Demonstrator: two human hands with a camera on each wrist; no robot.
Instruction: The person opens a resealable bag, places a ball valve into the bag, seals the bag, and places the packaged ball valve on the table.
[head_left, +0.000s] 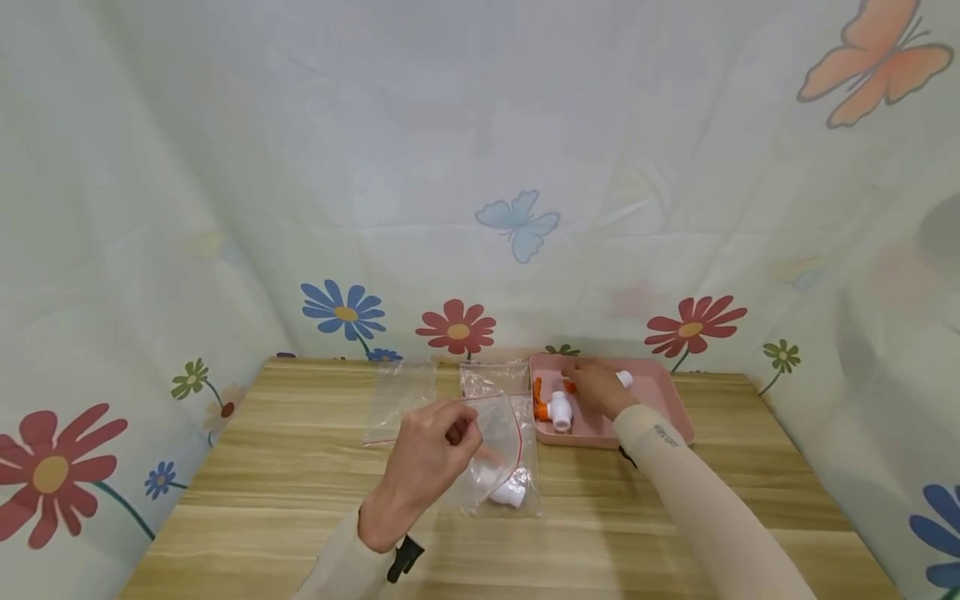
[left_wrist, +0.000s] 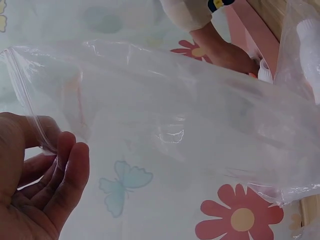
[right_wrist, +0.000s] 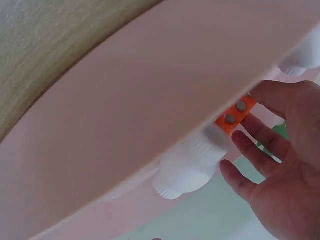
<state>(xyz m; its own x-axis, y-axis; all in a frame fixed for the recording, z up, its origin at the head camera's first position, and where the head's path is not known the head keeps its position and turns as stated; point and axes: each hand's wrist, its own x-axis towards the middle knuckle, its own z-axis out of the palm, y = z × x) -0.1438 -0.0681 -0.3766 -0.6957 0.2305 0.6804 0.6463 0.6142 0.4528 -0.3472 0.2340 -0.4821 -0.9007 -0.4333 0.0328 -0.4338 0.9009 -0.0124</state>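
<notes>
My left hand [head_left: 427,454] pinches the top edge of a clear zip bag [left_wrist: 150,100] with a red line, its fingertips curled at the corner. The bag hangs over another clear bag that has a white valve [head_left: 510,489] inside. My right hand [head_left: 597,387] reaches into the pink tray [head_left: 667,421], where thumb and index finger pinch the orange handle [right_wrist: 234,116] of a white ball valve. Left of that hand in the tray sits a white ball valve [head_left: 559,412] with an orange handle. A white valve end [head_left: 624,379] shows beyond the right hand, which hides part of the tray.
A flat clear bag [head_left: 401,400] lies on the wooden table [head_left: 255,500], left of the left hand. A flower-printed curtain [head_left: 420,208] stands close behind the table and at both sides. The tray is near the table's back edge.
</notes>
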